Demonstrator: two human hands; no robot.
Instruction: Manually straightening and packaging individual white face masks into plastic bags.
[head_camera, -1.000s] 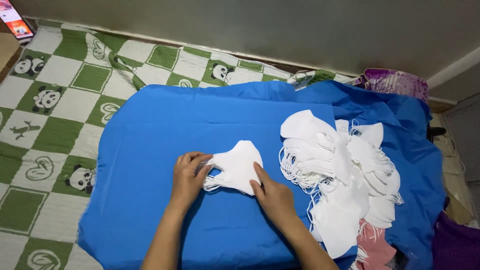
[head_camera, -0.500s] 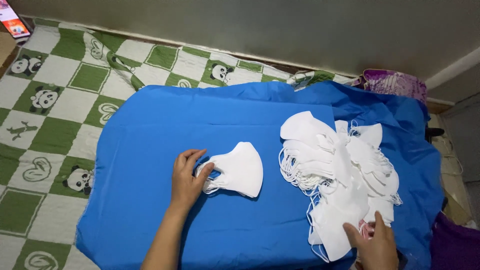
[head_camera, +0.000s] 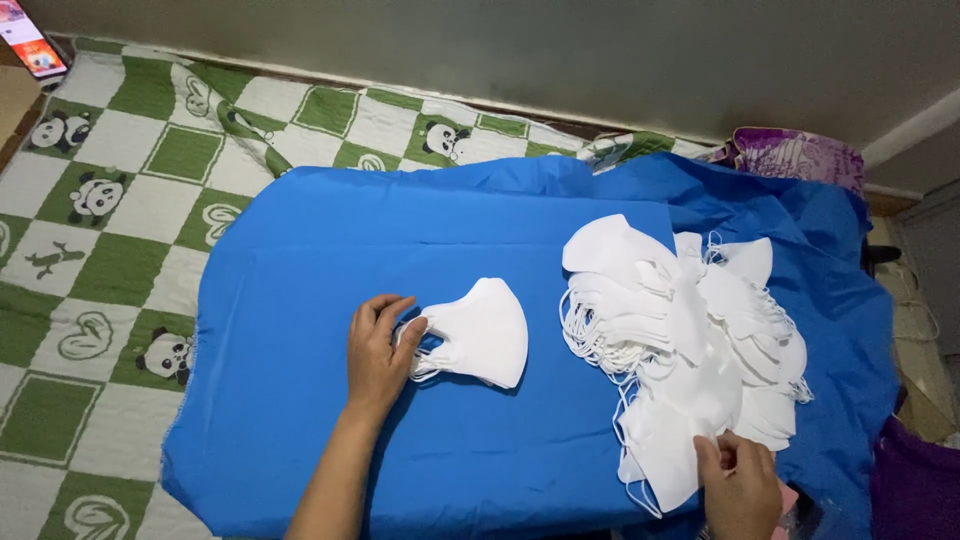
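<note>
View from above of a person working on a blue cloth (head_camera: 300, 250) spread over a green-and-white checked quilt with panda prints (head_camera: 100, 200). The surface seems to be a floor or bed rather than a desk; I cannot tell which.

The left hand (head_camera: 378, 350) lies flat on the cloth, fingers spread and relaxed, not clasped around anything. Its fingertips press on the ear-loop end of a small neat stack of folded white face masks (head_camera: 480, 332), pinning it in place near the middle of the cloth.

The right hand (head_camera: 738, 485) is at the lower right, well apart from the stack. Its fingers are pinched on the lower edge of one mask in a large loose pile of white face masks (head_camera: 690, 330), whose thin elastic loops trail out in tangles on the left side.

To do this step well, it looks wise to pinch only a single mask by its body, lift it slowly so tangled loops slip free, and keep the left hand steady on the stack so it does not slide.

No box, bag or tray is visible; the masks rest directly on the cloth. A phone (head_camera: 30, 42) with a lit screen lies at the top left, and purple patterned fabric (head_camera: 795, 155) shows at the top right.
</note>
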